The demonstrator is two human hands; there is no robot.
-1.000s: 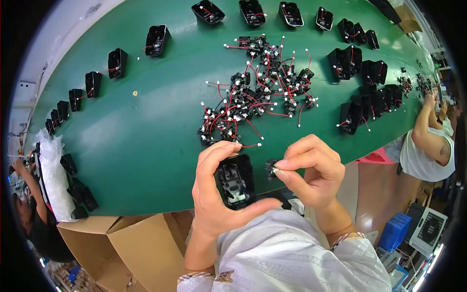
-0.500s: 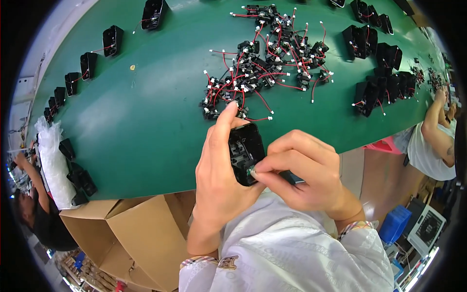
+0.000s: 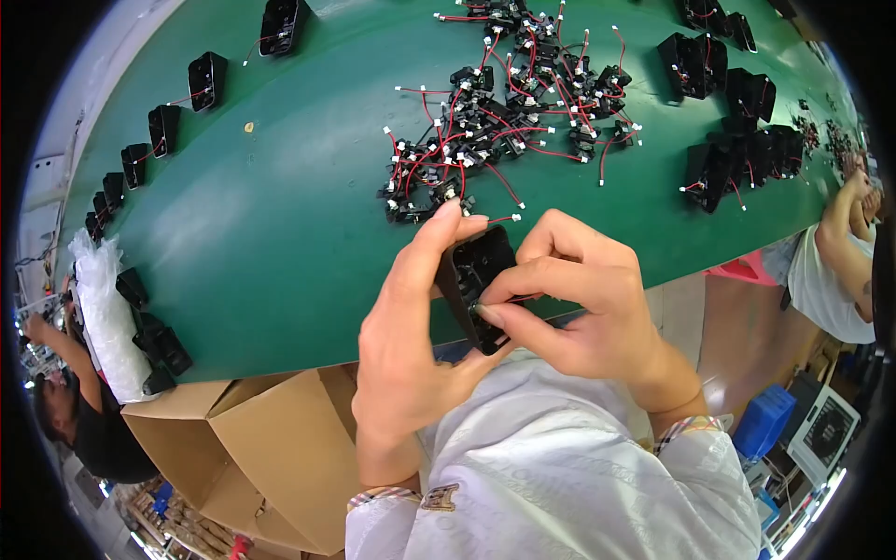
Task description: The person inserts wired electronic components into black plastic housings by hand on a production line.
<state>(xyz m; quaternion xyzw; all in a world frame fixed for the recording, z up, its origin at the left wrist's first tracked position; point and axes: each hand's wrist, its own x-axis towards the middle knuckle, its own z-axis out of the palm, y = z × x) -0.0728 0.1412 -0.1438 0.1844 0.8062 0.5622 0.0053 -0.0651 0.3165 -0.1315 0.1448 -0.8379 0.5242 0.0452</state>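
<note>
My left hand (image 3: 403, 341) is wrapped round a black plastic housing (image 3: 474, 269), thumb at its lower end and fingers along its far left side. The housing's open side is turned up, showing ribs and black parts within. My right hand (image 3: 593, 313) reaches in from the right, thumb and forefinger pinched at the lower inside of the housing. A short red wire (image 3: 527, 298) shows by these fingers; the small part they pinch is mostly hidden. Just beyond the housing lies a pile of small black parts (image 3: 485, 126) with red wires and white connectors.
Black housings stand on the green table (image 3: 289, 224), in a row at left (image 3: 207, 79) and a cluster at right (image 3: 705, 173). A white plastic-wrapped bundle (image 3: 107, 317) lies at the left edge. Below is an open cardboard box (image 3: 280, 457). Other people work at both sides.
My left hand has tilted the housing, so more of its outer left wall shows. My right fingers stay pinched inside it, and a red wire now shows beside them.
</note>
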